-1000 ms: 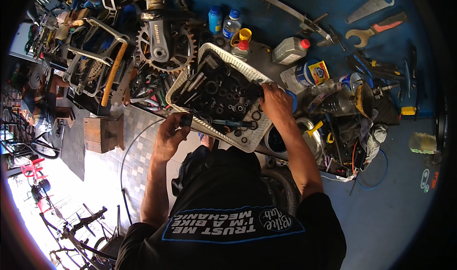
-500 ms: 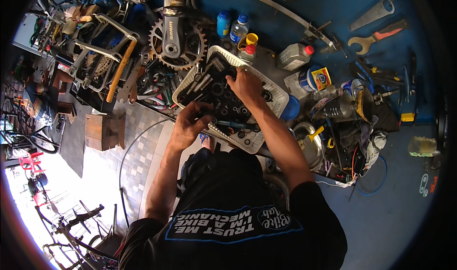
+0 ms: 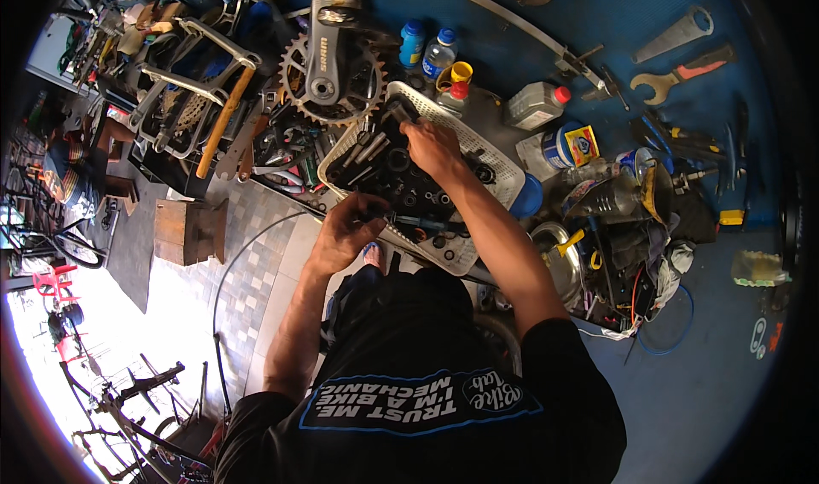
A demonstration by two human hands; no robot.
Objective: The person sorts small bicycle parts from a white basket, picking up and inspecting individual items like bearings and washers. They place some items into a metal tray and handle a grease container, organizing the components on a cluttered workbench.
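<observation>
Basket (image 3: 502, 167) of white perforated plastic is located at the near edge of the table (image 3: 488, 117), its long sides set obliquely. Contents are loose, mostly dark parts: slim metal tubes (image 3: 368, 150) lie toward the left end, and small rings (image 3: 436, 197) are spread through the middle and toward the near right corner. The right hand (image 3: 433, 147) extends over the basket, its fingers bent at a dark part (image 3: 397, 111) in the far left corner; whether that part is grasped cannot be told. The left hand (image 3: 348, 228) is positioned at the near left wall with its fingers curled; the fingertips merge with the dark parts behind, so whether they hold anything cannot be told. Toward the far edge of the table stand a blue bottle (image 3: 411, 43), a clear bottle (image 3: 439, 56) with a blue cap and a grey jug (image 3: 531, 107) with a red cap; the fill of the blue bottle and the jug cannot be seen. Right of the basket, a yellow-handled tool (image 3: 570, 243) lies across a metal bowl (image 3: 559, 266). The right hand and forearm conceal part of the basket's contents; the smallest pieces are too dark to identify.
</observation>
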